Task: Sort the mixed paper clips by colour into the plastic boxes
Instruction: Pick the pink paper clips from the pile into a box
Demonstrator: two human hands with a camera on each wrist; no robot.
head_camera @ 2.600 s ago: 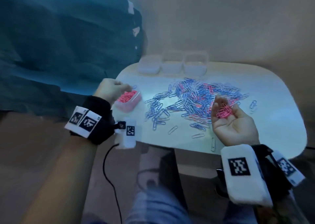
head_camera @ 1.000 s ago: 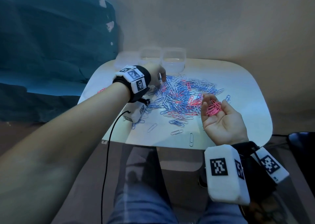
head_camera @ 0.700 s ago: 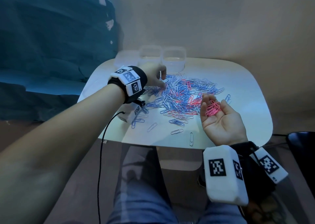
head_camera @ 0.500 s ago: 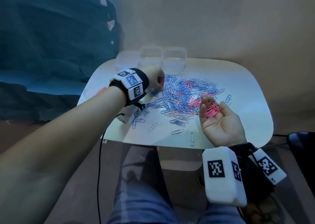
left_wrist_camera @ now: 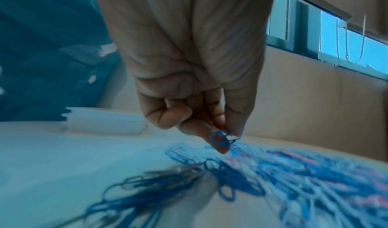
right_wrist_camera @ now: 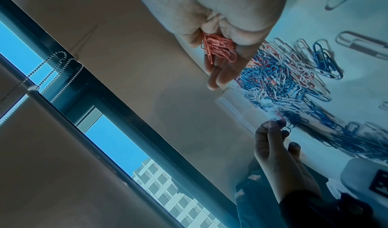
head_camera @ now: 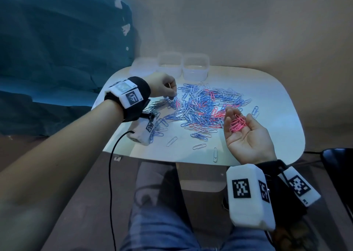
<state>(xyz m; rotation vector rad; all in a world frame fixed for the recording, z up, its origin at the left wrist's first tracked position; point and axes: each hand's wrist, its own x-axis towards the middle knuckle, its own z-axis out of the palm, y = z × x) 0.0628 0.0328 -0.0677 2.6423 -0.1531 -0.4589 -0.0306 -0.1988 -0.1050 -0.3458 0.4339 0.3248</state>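
A mixed pile of blue, white and pink paper clips (head_camera: pixel 206 105) covers the middle of the white table (head_camera: pixel 271 101). My left hand (head_camera: pixel 172 97) reaches down at the pile's left edge and pinches a blue clip (left_wrist_camera: pixel 220 137) between thumb and fingertips. My right hand (head_camera: pixel 238 117) lies palm up at the pile's right side, fingers relaxed, cradling a bunch of pink clips (head_camera: pixel 237 125). The right wrist view shows the same pink clips (right_wrist_camera: pixel 218 49). Two clear plastic boxes (head_camera: pixel 170 63) (head_camera: pixel 194 66) stand at the table's far edge.
A stack of clear lids (head_camera: pixel 142 68) sits left of the boxes, and appears again as the stack of lids (left_wrist_camera: pixel 105 123). A few stray clips (head_camera: pixel 198 146) lie near the front edge. A dark teal cloth (head_camera: pixel 57 50) fills the left. My knees are under the table.
My left hand left the pink-filled box at the table's left, crossed to the pile, then dipped and pinched a blue clip. My right hand stayed put with the pink clips.
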